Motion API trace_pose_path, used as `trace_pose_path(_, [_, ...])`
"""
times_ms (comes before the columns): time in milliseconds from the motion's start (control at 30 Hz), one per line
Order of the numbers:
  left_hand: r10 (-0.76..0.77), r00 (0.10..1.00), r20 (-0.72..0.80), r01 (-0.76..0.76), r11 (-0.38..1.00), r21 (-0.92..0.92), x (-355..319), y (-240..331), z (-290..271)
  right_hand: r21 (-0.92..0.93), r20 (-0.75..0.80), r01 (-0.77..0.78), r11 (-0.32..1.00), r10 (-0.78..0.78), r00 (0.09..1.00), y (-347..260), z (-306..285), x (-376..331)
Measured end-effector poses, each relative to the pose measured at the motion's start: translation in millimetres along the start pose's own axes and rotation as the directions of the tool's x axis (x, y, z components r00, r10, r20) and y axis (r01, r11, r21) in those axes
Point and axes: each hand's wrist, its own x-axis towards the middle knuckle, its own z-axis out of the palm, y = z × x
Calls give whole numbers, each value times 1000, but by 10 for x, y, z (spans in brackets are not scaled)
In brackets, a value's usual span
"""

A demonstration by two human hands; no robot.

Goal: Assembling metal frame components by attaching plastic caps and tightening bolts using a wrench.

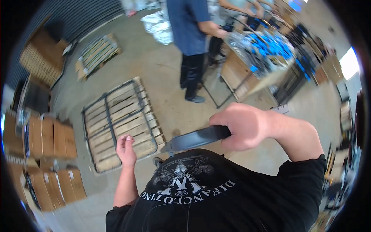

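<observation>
- Now, here's my right hand (245, 127), the grip wrapped firmly around one end of a dark curved piece (197, 139), thumb and fingers closed over it.
- And there's the piece itself, just in front of my black shirt (232, 185), its far end slanting leftward and a little down; what exactly it is, I can't tell from this angle.
- Over to my left hand (126, 150): raised, fingers half bent, nothing visible in that grip, and well apart from the piece.
- Beyond those fingers, a dark metal frame (109, 120) lies on a wooden pallet (129, 127), and I can't see any contact between my hand and either one.
- So the step in hand, as I judge it, is one-handed handling: all the weight on my right side, my left free.
- As for the next move, I'd say it calls for a firm right grip and a watch on that loose far end; if a second hold is wanted, my left is the one available.
- Up ahead, a co-worker (187, 29) stands beside a heap of blue parts (270, 46), so any swing that way calls for room.
</observation>
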Motion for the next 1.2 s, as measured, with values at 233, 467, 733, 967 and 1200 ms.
trace_pose_path(233, [-103, 860, 499, 133, 991, -24, -138, -109, 2022, -125, -222, -429, 895, 396, 891, 1264, 47, -1500])
trace_pose_path(467, [-207, 694, 689, 214, 974, 76, 142, -379, 3324, -61, -357, -663, 746, 604, 712, 2758, 96, -1873])
trace_pose_path(733, [-67, 392, 918, 116, 993, 22, 453, -384, 5449, -17, -319, -797, 604, 752, 577, 4011, -109, -2069])
trace_pose_path(967, [526, 30, 850, -216, 834, -508, -10, 497, 7772, 41, -481, -811, 584, 723, 496, 4676, -268, -2865])
trace_pose_path(1200, [233, 129, 964, -224, 954, -200, -261, 394, 8815, 43, -962, -598, 800, 195, 192, 5077, -618, -3385])
